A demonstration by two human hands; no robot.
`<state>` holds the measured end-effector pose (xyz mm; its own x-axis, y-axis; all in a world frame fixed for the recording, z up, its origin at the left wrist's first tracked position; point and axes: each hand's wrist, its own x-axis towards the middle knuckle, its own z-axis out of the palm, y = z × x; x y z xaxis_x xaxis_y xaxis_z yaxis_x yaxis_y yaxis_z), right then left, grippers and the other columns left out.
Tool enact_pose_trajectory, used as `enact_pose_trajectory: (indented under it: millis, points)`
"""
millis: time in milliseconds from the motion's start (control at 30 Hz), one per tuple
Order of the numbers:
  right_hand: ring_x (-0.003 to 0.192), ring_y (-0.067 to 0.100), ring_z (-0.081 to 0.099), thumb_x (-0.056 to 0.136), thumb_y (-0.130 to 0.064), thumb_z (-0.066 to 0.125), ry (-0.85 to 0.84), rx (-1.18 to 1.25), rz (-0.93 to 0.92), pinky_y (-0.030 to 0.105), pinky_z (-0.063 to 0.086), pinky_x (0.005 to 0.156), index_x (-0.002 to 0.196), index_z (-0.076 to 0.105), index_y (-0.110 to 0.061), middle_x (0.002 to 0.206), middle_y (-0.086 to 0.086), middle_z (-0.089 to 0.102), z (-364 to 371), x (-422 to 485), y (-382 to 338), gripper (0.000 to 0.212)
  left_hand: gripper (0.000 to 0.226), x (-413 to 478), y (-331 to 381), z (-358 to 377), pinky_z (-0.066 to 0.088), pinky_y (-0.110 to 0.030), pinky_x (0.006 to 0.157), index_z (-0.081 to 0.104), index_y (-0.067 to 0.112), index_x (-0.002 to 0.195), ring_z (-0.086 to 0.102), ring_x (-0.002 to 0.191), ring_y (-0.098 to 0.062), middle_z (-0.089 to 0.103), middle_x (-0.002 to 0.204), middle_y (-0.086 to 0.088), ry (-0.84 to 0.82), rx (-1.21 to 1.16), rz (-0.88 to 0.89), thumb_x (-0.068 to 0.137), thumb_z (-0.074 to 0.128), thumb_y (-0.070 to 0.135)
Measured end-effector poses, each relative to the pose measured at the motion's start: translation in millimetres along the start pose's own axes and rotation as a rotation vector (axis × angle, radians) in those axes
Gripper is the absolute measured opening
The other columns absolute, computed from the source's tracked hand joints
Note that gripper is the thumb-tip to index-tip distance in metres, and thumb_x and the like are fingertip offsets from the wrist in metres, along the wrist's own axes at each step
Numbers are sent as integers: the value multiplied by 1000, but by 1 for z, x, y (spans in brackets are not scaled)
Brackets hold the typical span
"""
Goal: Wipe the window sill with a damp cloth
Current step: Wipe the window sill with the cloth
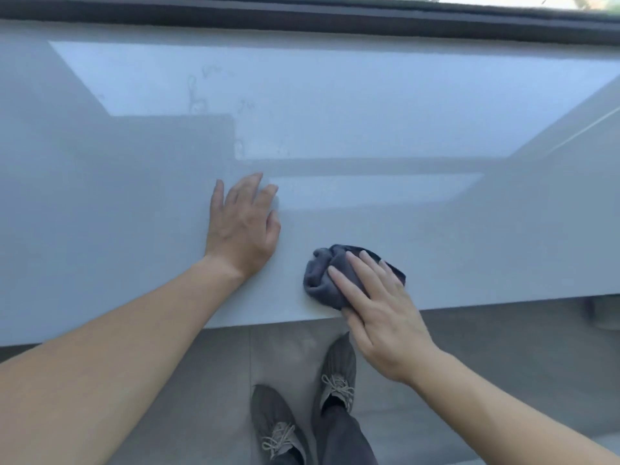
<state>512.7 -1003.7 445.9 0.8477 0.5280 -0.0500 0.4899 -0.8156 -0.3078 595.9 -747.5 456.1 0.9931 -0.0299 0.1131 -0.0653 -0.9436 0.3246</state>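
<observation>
A wide, glossy pale grey window sill (pixel 335 105) fills the upper two thirds of the view. A crumpled dark grey cloth (pixel 322 278) lies on it near the front edge, right of centre. My right hand (pixel 379 310) presses flat on the cloth, fingers stretched over it and the heel of the hand past the sill's edge. My left hand (pixel 243 223) rests palm down on the bare sill to the left of the cloth, fingers spread, holding nothing. Faint smudges and dried marks (pixel 198 95) show on the far left part of the sill.
A dark window frame (pixel 302 15) runs along the back of the sill. Below the front edge lies grey tiled floor (pixel 201 380), where my two feet stand in dark laced shoes (pixel 335 370). A blurred object (pixel 604 313) sits under the sill at far right.
</observation>
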Motion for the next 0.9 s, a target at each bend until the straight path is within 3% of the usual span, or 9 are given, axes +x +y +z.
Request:
enact_pose_trajectory:
  millis: [67,200,233,333,433,600,700,800,900]
  points:
    - [152,23,17,98,-35,41,-18,-28,-24,45,18,123,152,33,-31,162,2,27,-7,-2,21,55,44,-4,2,2,9,-53,120,49,11,136,30,143,-30,37,152,-15,-38,-37,-26,94,49,24]
    - [148,34,26,95,-26,45,166,37,355,53,22,119,151,39,-21,159,11,33,-13,5,31,57,44,-7,1,8,3,-49,121,48,13,135,20,147,-26,32,155,-12,-76,-49,-50,95,49,29]
    - [148,34,25,95,-26,44,185,28,372,52,20,120,151,38,-21,159,10,32,-9,1,24,57,43,-6,1,8,3,-49,121,48,13,134,21,146,-27,33,154,-11,-70,-45,-58,94,49,29]
    - [151,27,19,97,-32,41,101,-5,176,47,16,123,153,31,-29,162,4,26,1,-20,19,58,40,-2,7,10,5,-51,120,52,13,129,27,142,-30,37,149,-13,-29,-23,-96,93,49,30]
    - [151,28,22,96,-36,42,7,-47,37,49,21,121,153,35,-28,161,5,29,-14,-8,52,58,42,9,15,11,2,-50,121,52,11,130,23,144,-33,31,151,-17,28,-29,-100,91,51,28]
    - [150,32,17,98,-30,39,130,-9,479,49,14,122,156,27,-24,163,9,22,-32,69,81,59,50,42,23,21,-1,-45,122,42,14,141,10,151,-27,17,161,-13,9,-84,-95,92,48,26]
    - [151,33,17,98,-36,38,71,-68,243,52,16,121,155,28,-24,163,10,22,-23,58,61,59,54,63,26,28,-2,-44,122,38,15,145,6,151,-25,13,163,-12,-14,-89,-126,92,46,27]
    - [153,24,14,100,-44,34,-76,-67,-51,44,12,123,154,26,-33,164,3,22,-26,42,63,56,57,79,27,36,-5,-44,122,33,19,148,2,152,-23,9,164,-10,-53,-56,-175,93,41,31]
    - [151,28,20,98,-37,41,-31,-70,1,46,17,122,153,34,-28,162,5,27,-40,89,103,56,59,78,27,42,-6,-43,122,31,21,149,1,152,-21,11,165,-9,-60,-1,-191,92,31,38]
